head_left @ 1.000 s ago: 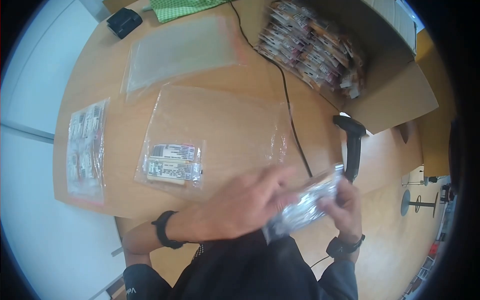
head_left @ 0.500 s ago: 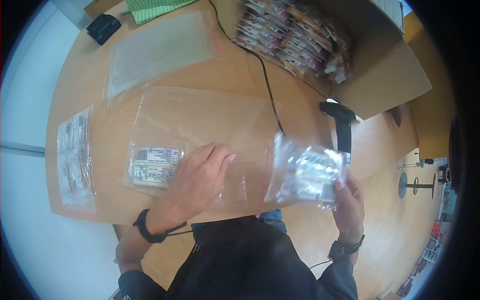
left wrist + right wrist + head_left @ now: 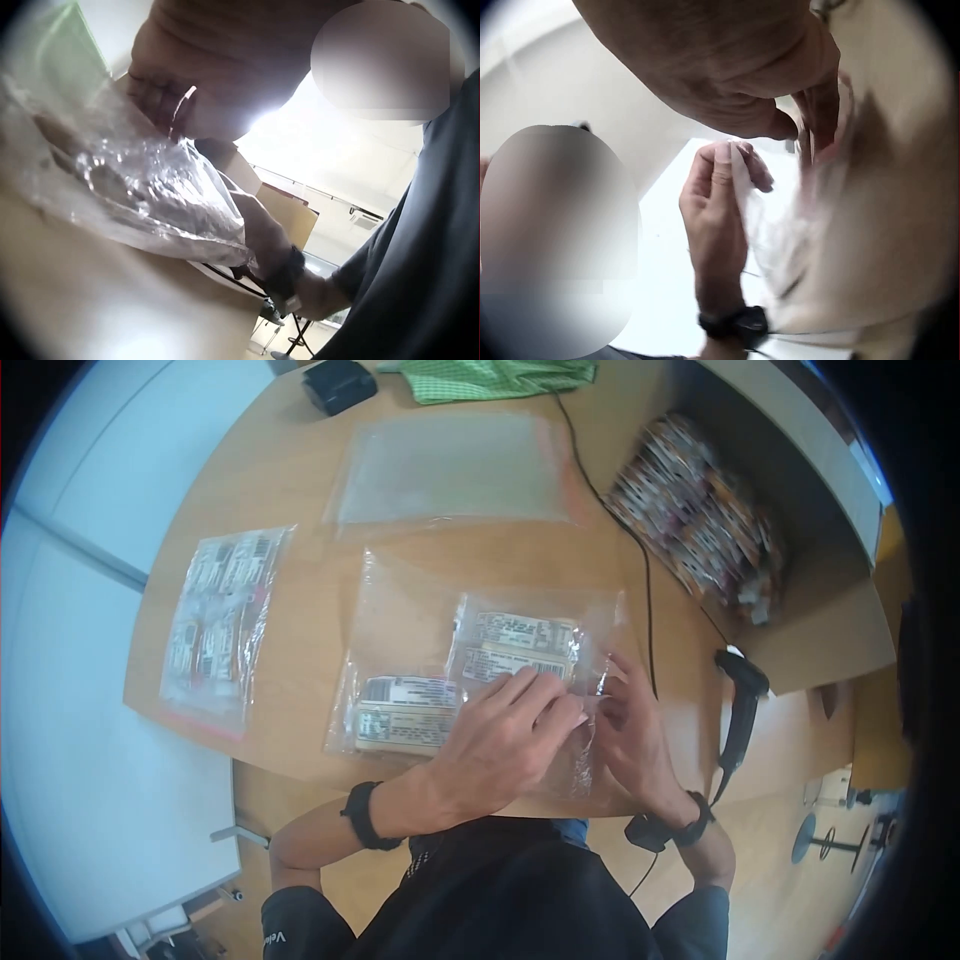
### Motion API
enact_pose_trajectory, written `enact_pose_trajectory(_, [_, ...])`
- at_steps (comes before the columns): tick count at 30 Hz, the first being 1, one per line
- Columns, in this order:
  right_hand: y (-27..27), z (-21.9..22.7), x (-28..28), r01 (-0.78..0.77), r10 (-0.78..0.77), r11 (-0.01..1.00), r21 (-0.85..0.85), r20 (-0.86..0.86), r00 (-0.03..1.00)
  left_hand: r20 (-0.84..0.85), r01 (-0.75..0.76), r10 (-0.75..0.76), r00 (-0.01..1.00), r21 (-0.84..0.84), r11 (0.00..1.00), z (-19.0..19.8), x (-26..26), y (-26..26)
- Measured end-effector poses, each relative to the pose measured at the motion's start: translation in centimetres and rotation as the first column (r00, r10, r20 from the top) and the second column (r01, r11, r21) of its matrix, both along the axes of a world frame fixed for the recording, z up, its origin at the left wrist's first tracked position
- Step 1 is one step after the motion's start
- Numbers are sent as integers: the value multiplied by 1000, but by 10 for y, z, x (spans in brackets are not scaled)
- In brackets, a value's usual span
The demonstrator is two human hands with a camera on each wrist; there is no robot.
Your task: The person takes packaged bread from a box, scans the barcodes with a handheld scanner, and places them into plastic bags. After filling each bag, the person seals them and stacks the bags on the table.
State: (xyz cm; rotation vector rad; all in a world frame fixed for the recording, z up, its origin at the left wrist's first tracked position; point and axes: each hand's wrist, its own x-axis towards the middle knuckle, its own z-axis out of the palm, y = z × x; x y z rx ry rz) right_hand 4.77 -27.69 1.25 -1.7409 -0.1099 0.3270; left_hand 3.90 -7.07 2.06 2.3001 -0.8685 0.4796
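From my feed, the left hand [image 3: 505, 740] pinched clear film [image 3: 751, 214] just below the bagged packet [image 3: 525, 635] at frame centre; the right hand's [image 3: 635, 740] grip, lower right of it, I couldn't tell.

Passage between filled bag [image 3: 222, 622] and large bag [image 3: 408, 595]; cable [image 3: 646, 580], scanner [image 3: 741, 710] obstruct right.

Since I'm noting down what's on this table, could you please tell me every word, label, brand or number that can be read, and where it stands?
"Vel", then unclear: on the left sleeve.
Upper middle packet: print too small to read.
Lower middle packet: print too small to read.
Far-left bag: print too small to read.
Packets in the cardboard box: too blurred.
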Motion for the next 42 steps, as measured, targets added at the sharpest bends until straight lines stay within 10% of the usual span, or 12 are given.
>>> enact_pose_trajectory(3, [1, -7, -2, 62, -66, 992, -110, -31, 997, -19, -27, 25, 999, -67, 997, 2, 5, 5])
enact_pose_trajectory(5, [-2, -16, 3, -120, 115, 988, 99, 54, 992, -57, 70, -79, 995, -154, 986, -6, 9, 2])
enact_pose_trajectory(12, [-1, -11, 40, -469, 507, 857, -213, 183, 843, -89, 138, -146, 985, -84, 987, -5, 17, -2])
enact_pose_trajectory(14, [3, -7, 45, -548, 594, 793, -267, 138, 792, -16, -29, 30, 999, 18, 999, 17, 1, 12])
enact_pose_trajectory(16, [9, -8, 49, -142, 629, 732, -667, 581, 516, -54, -261, 272, 961, 156, 953, 24, -22, 43])
enact_pose_trajectory(21, [7, -20, 57, -137, 703, 632, -763, 489, 516, -285, -476, 560, 778, 314, 822, -42, -42, 119])
enact_pose_trajectory(28, [35, -39, 74, -96, 739, 631, -769, 559, 377, -323, -275, 338, 884, 225, 935, -39, -2, 124])
enact_pose_trajectory(37, [-24, 0, 58, 25, 698, 630, -777, 580, 421, -214, -228, 412, 886, 571, 788, -5, -12, 108])
enact_pose_trajectory(39, [-58, 43, 47, 139, 582, 499, -855, 450, 677, -238, -178, 366, 900, 564, 806, -4, -5, 106])
enact_pose_trajectory(42, [-105, 69, 85, 720, 290, 434, -542, 840, 458, -315, -28, 261, 913, 588, 808, -9, 6, 99])
